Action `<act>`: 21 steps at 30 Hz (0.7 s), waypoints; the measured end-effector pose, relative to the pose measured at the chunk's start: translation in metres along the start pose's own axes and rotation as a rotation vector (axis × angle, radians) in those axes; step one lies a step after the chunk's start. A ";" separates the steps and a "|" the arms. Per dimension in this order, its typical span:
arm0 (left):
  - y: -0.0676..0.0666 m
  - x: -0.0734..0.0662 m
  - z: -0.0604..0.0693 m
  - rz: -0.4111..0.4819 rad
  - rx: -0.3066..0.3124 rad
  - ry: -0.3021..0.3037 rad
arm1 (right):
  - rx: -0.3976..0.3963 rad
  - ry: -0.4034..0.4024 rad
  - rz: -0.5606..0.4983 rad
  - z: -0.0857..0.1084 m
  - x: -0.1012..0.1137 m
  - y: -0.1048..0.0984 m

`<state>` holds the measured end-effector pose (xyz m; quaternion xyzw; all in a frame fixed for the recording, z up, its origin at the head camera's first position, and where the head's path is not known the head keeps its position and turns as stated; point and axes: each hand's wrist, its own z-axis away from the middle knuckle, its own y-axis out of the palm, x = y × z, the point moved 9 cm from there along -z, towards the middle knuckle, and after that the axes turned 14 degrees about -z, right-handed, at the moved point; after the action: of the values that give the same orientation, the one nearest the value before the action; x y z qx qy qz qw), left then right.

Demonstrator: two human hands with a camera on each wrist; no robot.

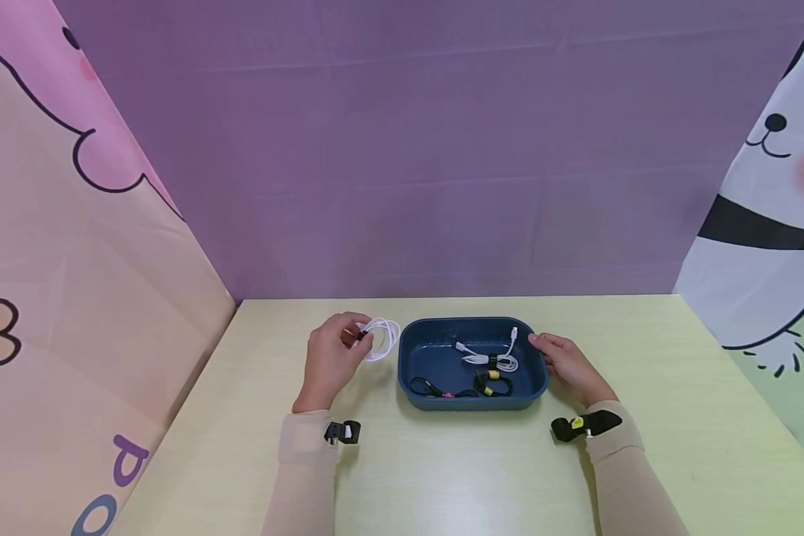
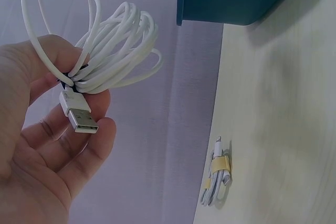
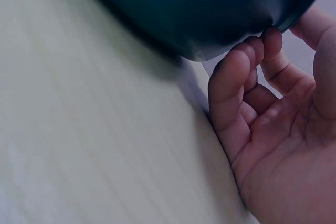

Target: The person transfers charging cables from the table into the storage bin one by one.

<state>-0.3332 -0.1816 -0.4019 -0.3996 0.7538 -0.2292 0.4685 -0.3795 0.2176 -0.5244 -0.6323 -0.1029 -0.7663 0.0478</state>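
My left hand (image 1: pixel 333 357) pinches a coiled white USB cable (image 2: pixel 118 43) near its tie, off the table, just left of the blue bin (image 1: pixel 472 404). Its metal USB plug (image 2: pixel 83 121) points away from the thumb. With thumb and fingers my right hand (image 1: pixel 572 365) grips the bin's right rim. Inside the bin lie a white cable (image 1: pixel 505 363) with a black tie, a black cable (image 1: pixel 493 385) with yellow bands and a thin black cable (image 1: pixel 432 388) with a small red part.
The left wrist view also has a bundled pale cable (image 2: pixel 215 174) with a yellow tie on the table; the head view does not show it. A pale wooden table (image 1: pixel 455 476) carries the bin. Purple cloth (image 1: pixel 402 164) hangs behind it, with printed cloths at both sides.
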 end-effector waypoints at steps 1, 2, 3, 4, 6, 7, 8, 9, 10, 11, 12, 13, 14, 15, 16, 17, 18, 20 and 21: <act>0.000 0.000 0.000 0.000 0.001 0.000 | -0.001 0.000 -0.002 0.000 0.000 0.000; 0.000 0.000 0.000 0.000 0.001 0.000 | -0.001 0.000 -0.004 0.000 0.000 0.000; 0.000 0.000 0.000 -0.001 0.002 -0.002 | 0.001 0.000 -0.006 0.000 0.001 0.000; 0.000 -0.001 0.000 0.000 0.002 -0.002 | 0.003 -0.002 -0.008 0.000 0.001 0.001; 0.000 -0.001 0.000 -0.002 0.002 -0.004 | 0.004 0.001 -0.013 0.001 0.001 0.001; 0.000 -0.001 0.000 -0.003 0.001 -0.005 | 0.004 0.001 -0.014 0.001 0.002 0.002; 0.000 -0.001 0.000 -0.005 0.002 -0.005 | 0.004 0.001 -0.014 0.001 0.002 0.002; 0.000 -0.001 0.000 -0.005 0.002 -0.005 | 0.004 0.001 -0.012 0.001 0.001 0.002; 0.000 -0.002 0.000 -0.006 0.002 -0.004 | 0.002 0.001 -0.011 0.000 0.001 0.001; 0.000 -0.002 0.000 -0.006 0.003 -0.005 | 0.000 0.000 -0.009 0.000 0.000 0.001; 0.000 -0.002 0.000 -0.006 0.003 -0.005 | -0.004 0.000 -0.009 0.000 0.000 0.001; 0.000 -0.002 0.000 -0.004 0.003 -0.004 | -0.003 -0.001 -0.005 0.000 -0.001 0.001; 0.000 -0.003 0.000 -0.004 0.003 -0.002 | -0.001 -0.003 0.001 0.000 -0.001 0.000; 0.000 -0.003 0.000 -0.005 0.001 0.000 | -0.005 -0.003 0.002 -0.001 -0.001 0.000; 0.000 -0.003 0.001 -0.008 0.001 0.001 | -0.009 -0.003 0.003 -0.001 -0.002 -0.001; 0.001 -0.003 0.001 -0.009 0.000 0.004 | -0.010 -0.003 0.004 -0.001 -0.002 -0.001; 0.001 -0.003 0.001 -0.009 -0.002 0.006 | -0.009 -0.004 0.005 -0.001 -0.002 -0.001; 0.001 -0.004 0.001 -0.013 -0.006 0.009 | -0.006 -0.006 0.008 -0.001 -0.002 -0.001; 0.002 -0.004 0.001 -0.012 -0.008 0.010 | -0.008 -0.006 0.005 -0.001 -0.002 -0.001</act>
<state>-0.3322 -0.1776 -0.4014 -0.4046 0.7547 -0.2312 0.4618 -0.3806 0.2186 -0.5266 -0.6352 -0.0983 -0.7647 0.0469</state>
